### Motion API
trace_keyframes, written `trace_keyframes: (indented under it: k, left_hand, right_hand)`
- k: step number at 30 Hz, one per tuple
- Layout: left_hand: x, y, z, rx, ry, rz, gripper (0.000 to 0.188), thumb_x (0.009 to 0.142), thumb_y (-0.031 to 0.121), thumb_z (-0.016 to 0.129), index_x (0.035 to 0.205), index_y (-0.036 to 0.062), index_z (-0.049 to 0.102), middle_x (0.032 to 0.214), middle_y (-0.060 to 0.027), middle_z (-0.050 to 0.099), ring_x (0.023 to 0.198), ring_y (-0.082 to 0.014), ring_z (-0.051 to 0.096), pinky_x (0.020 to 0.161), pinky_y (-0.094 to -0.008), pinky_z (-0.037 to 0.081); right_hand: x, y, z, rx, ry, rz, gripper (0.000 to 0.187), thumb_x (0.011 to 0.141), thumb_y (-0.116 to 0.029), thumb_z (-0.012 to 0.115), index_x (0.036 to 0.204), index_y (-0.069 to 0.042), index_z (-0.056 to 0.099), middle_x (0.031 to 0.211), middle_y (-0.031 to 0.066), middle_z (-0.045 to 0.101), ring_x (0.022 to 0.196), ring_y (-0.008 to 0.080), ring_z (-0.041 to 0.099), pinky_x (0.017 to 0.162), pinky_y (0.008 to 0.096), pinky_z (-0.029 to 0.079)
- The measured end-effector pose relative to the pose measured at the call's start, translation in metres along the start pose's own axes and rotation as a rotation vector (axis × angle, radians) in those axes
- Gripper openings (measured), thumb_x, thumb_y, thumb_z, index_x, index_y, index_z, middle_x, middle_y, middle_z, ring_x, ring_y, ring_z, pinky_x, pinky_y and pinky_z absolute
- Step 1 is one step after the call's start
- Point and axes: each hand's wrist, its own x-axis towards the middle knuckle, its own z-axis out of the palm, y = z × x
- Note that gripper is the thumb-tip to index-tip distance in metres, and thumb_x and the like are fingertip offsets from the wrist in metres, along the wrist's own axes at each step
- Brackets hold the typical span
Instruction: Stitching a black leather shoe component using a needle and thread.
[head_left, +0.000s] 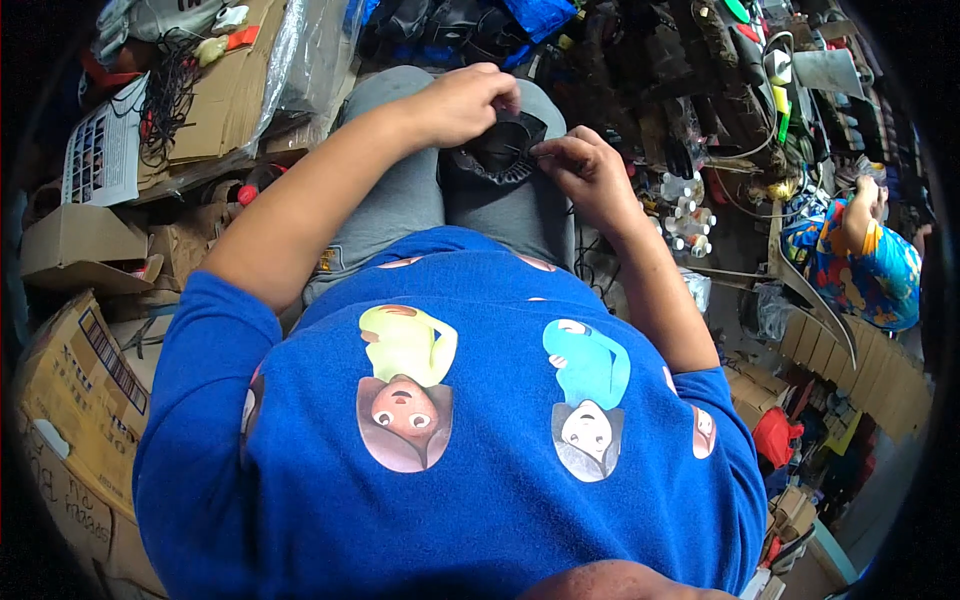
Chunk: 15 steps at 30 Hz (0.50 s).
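A black, leather-like piece, perhaps a shoe upper, rests on my lap between my thighs. Small pale stitches or gathers run along its curved near edge. My left hand is over its far left side, with the fingers curled down and pressed together; what they pinch is hidden. At the right edge of the piece, my right hand is closed in a pinch, thumb against forefinger. Something thin may be between those fingertips, too small to make out.
Cardboard boxes and plastic-wrapped cardboard stand at my left. Small clear bottles cluster to the right of my knee. Farther right, another person in a bright patterned shirt sits near cluttered shelves. Black and blue bags lie beyond my knees.
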Motion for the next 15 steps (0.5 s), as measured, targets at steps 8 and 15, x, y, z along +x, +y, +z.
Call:
trace_keyframes:
  k: [8,15]
  left_hand:
    - [-0.06,0.039,0.014,0.114,0.239,-0.086,0.02,0.076,0.001,0.06,0.092,0.0093,0.067,0.081,-0.0086,0.056,0.076,-0.0237,0.058,0.07,-0.034,0.046]
    - [-0.057,0.033,0.021,0.514,0.391,-0.055,0.016,0.073,0.008,0.068,0.089,0.0095,0.069,0.078,-0.0078,0.054,0.074,-0.0221,0.056,0.066,-0.0315,0.044]
  right_hand:
    - [-0.029,-0.01,0.018,-0.34,0.116,-0.084,0.031,0.073,-0.003,0.062,0.102,-0.014,0.067,0.076,0.0084,0.053,0.076,0.0269,0.053,0.077,0.0372,0.039]
    - [-0.025,-0.005,0.011,-0.011,0.0,0.177,0.031,0.077,-0.002,0.061,0.104,-0.013,0.068,0.077,0.0087,0.051,0.076,0.0212,0.054,0.071,0.0311,0.044]
